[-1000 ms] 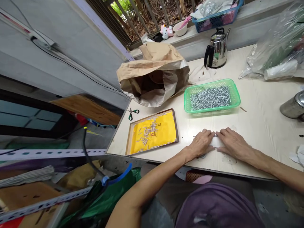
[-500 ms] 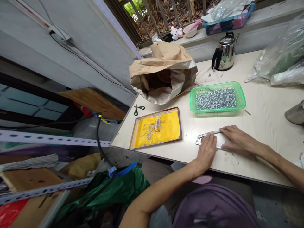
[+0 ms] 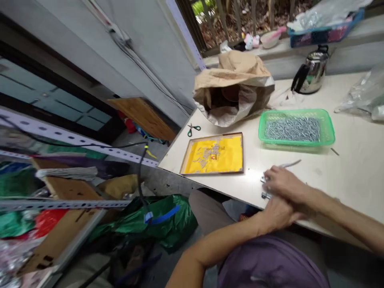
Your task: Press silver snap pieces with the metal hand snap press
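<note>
Right hand (image 3: 282, 183) over left hand (image 3: 278, 213)

The lettering (image 3: 223, 148) on the yellow sheet (image 3: 234, 159) is unreadably blurred.

Wearing a muted purple top (image 3: 270, 258), plain cloth, matte, soft creases across the front. Small pale patch (image 3: 257, 277) low on it, too blurred to make out. Trousers (image 3: 205, 210) grey-brown, plain, loose folds at the leg. Left arm (image 3: 216, 244) and right arm (image 3: 336, 208) bare as far as visible. Left hand (image 3: 277, 215) and right hand (image 3: 283, 183) ungloved, fingers blurred.
</note>
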Tool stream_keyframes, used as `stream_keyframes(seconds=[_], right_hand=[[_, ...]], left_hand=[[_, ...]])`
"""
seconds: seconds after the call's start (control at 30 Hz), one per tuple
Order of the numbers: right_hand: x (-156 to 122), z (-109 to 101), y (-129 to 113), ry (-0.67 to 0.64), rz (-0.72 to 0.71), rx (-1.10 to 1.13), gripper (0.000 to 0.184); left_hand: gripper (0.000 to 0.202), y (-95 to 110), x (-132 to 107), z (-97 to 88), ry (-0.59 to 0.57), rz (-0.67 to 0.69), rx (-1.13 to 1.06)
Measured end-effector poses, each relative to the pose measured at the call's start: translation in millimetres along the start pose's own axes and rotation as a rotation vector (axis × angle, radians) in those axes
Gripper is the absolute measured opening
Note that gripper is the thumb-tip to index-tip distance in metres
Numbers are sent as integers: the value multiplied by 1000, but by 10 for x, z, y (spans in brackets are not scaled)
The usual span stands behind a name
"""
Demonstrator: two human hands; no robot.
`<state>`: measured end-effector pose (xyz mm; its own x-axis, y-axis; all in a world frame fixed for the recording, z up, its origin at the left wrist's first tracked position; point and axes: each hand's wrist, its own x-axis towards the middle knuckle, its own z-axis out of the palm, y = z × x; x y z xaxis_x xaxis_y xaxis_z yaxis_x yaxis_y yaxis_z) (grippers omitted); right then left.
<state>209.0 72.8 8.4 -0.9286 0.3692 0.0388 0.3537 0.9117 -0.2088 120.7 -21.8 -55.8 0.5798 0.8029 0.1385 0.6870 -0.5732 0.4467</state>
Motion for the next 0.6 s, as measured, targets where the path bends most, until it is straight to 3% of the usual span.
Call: stream_keyframes(seconds=[0.07, 0.17, 0.27, 0.33, 0.4, 0.47, 0.53, 0.6], right_hand=[[75, 125, -98, 16, -99, -9, 15], [163, 372, -21, 115, -174, -37, 17], [227, 529, 91, 183, -194, 25, 18], [254, 520, 88, 196, -190, 149, 20], [277, 395, 54, 232, -176, 283, 22], [294, 167, 76, 362, -141, 354, 23], [279, -107, 234, 557, -64, 337, 21], [211, -347, 538, 717, 71, 226, 15]], left_hand=[[50, -26, -17, -21, 14, -14, 41], [42, -164, -143, -153, 96, -140, 141], [36, -396, -398, -419, 180, -225, 200], [32, -628, -570, -666, 226, -258, 227], [28, -945, -680, -959, 292, -374, 288], [23, -1313, -708, -1258, 363, -603, 384], [19, -1657, -672, -1508, 303, -740, 420], [16, -1913, -613, -1669, 188, -791, 429]])
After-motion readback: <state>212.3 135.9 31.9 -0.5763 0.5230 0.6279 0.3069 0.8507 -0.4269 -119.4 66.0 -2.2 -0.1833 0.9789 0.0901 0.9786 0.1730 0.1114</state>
